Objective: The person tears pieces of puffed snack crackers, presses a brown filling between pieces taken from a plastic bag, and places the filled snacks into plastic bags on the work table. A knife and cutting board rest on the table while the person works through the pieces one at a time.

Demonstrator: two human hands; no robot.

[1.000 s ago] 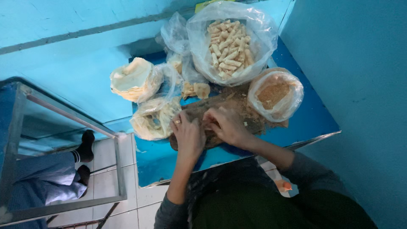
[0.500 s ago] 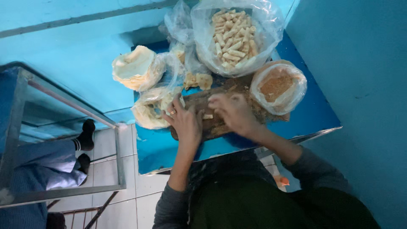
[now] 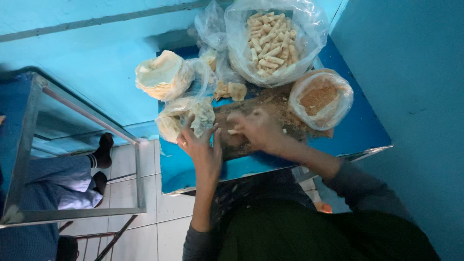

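My left hand (image 3: 200, 145), with a ring on one finger, rests fingers apart on the left edge of a brown wooden board (image 3: 251, 140) and reaches toward a bag of thin pale wrappers (image 3: 181, 118). My right hand (image 3: 258, 128) lies curled on the board over a small pale piece (image 3: 233, 131). Whether it grips the piece is unclear. The board is strewn with crumbs. A large clear bag of rolled pale pieces (image 3: 273, 41) stands behind it.
A bag of brown crumbs (image 3: 319, 96) stands right of the board on the blue table (image 3: 357, 135). A stack of pale wrappers in plastic (image 3: 162, 75) is at the left. Another person's legs in dark socks (image 3: 99, 162) lie under a metal frame (image 3: 137, 174).
Both hands have slid along the board: the left hand toward the bag of thin wrappers, the right hand to the board's middle. The camera has shifted slightly.
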